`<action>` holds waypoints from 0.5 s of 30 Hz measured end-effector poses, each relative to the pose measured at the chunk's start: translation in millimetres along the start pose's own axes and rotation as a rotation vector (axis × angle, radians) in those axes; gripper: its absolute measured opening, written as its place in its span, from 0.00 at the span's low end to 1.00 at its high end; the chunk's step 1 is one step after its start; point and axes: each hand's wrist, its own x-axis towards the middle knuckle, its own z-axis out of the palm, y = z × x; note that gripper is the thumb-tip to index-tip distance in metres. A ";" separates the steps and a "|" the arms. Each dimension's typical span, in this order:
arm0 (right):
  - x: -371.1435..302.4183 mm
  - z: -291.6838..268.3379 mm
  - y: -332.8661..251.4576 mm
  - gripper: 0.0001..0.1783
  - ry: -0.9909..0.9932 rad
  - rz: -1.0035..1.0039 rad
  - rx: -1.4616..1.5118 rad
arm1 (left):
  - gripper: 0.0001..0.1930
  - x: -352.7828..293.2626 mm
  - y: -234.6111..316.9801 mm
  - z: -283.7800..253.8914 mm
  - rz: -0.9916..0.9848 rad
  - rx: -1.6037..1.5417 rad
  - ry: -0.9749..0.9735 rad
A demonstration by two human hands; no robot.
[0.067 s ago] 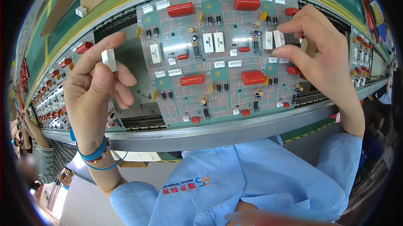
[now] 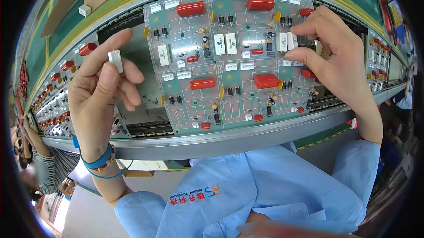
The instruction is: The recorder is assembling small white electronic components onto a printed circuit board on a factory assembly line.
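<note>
My left hand (image 2: 104, 77) is raised over the gap left of the circuit board panel (image 2: 247, 72). Between its thumb and fingers it holds a white cement resistor (image 2: 115, 61). At the panel's upper right, my right hand (image 2: 335, 48) pinches another white block, a second cement resistor (image 2: 291, 41), by its two ends. This one stands close beside a seated cement resistor (image 2: 282, 42); its leads are hidden from me. A pair of like resistors (image 2: 225, 44) sits on the middle board, and a single one (image 2: 163, 55) on the left board.
Red capacitors (image 2: 260, 4) and white connectors rise from the boards. A metal rail (image 2: 212, 136) runs along the near side. Loose white resistors lie by cardboard (image 2: 57, 8) at the far left. Further boards (image 2: 57, 101) stand along the line, and a person in a striped sleeve (image 2: 55, 167) is at left.
The resistor in my left hand has tipped slightly. My right hand stays at the same spot, and its resistor has shifted a touch toward the one beside it.
</note>
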 end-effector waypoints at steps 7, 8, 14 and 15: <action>3.9 -4.6 -6.1 0.13 -0.068 -0.010 -0.100 | 0.18 -4.0 1.0 5.5 0.057 0.054 0.166; 4.3 -5.0 -7.5 0.13 -0.073 -0.012 -0.132 | 0.16 -4.2 2.5 0.8 0.038 0.047 0.110; 3.4 -14.1 -9.7 0.16 -0.069 -0.182 -0.273 | 0.16 -6.2 1.6 -2.0 0.070 0.086 0.076; 6.4 -18.2 -8.1 0.16 -0.122 -0.095 -0.151 | 0.17 -7.6 7.5 5.5 0.042 0.066 0.076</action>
